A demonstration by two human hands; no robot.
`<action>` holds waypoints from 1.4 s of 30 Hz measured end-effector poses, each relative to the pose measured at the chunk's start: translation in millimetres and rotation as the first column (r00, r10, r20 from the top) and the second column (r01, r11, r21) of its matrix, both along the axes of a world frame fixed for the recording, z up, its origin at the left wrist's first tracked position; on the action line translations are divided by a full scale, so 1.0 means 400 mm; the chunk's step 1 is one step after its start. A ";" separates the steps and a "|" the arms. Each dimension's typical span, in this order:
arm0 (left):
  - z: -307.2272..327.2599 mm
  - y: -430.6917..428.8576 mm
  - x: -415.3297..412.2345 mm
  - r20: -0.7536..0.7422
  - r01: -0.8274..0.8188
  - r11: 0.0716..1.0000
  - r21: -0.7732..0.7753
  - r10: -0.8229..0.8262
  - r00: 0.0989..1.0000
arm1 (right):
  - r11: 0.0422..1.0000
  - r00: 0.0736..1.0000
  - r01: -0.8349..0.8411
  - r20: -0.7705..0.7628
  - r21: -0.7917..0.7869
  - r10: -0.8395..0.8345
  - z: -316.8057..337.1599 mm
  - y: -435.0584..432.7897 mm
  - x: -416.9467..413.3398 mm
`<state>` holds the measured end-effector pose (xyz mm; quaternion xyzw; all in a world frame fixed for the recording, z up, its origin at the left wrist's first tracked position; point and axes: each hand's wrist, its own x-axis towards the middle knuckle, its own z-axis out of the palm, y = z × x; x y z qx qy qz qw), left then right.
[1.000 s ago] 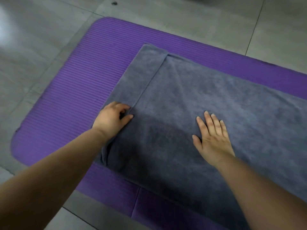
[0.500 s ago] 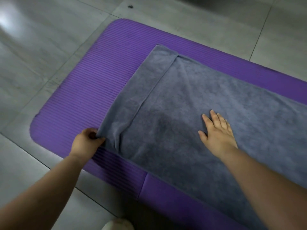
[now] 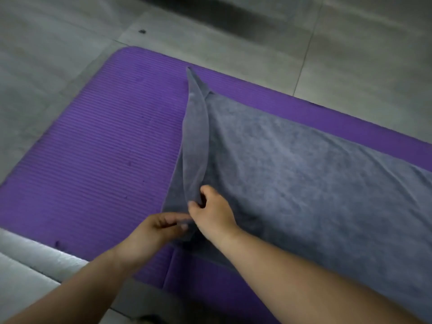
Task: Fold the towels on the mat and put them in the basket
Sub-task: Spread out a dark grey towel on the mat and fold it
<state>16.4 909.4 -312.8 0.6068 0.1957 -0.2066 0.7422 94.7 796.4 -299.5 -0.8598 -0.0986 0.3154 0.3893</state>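
Right hand (image 3: 215, 213), flat before, is joining left hand (image 3: 159, 230), both pinching the towel (image 3: 304, 171) by its lifted end, likely beginning a fold.

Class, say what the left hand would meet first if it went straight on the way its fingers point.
Probably the right hand, just beyond the towel corner that the left hand pinches; depth is unclear.

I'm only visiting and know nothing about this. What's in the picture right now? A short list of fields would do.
surface: purple mat on a grey tiled floor
item: grey towel spread on the mat, its left end lifted into a raised flap
left hand: pinches the towel's near corner
right hand: pinches the raised flap, close beside the left hand
basket: not in view
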 end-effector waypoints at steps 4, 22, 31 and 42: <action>0.004 0.008 0.061 -0.130 -0.043 0.985 0.168 0.065 0.989 | 0.973 0.986 -0.161 0.018 -0.167 0.166 -0.010 -0.069 -0.012; 0.008 -0.086 0.470 -0.104 0.120 0.107 0.987 -0.144 0.984 | 0.914 0.940 -0.334 -0.007 -0.230 0.342 0.020 -0.242 0.016; 0.123 -0.182 0.535 0.109 -0.180 0.715 0.675 0.144 0.983 | 0.962 0.959 -0.242 0.122 -0.127 0.257 0.120 -0.539 0.059; 0.200 -0.951 0.652 0.315 0.132 0.812 0.568 -0.364 0.877 | 0.527 0.500 0.843 0.205 0.110 -0.842 0.020 -1.152 -0.089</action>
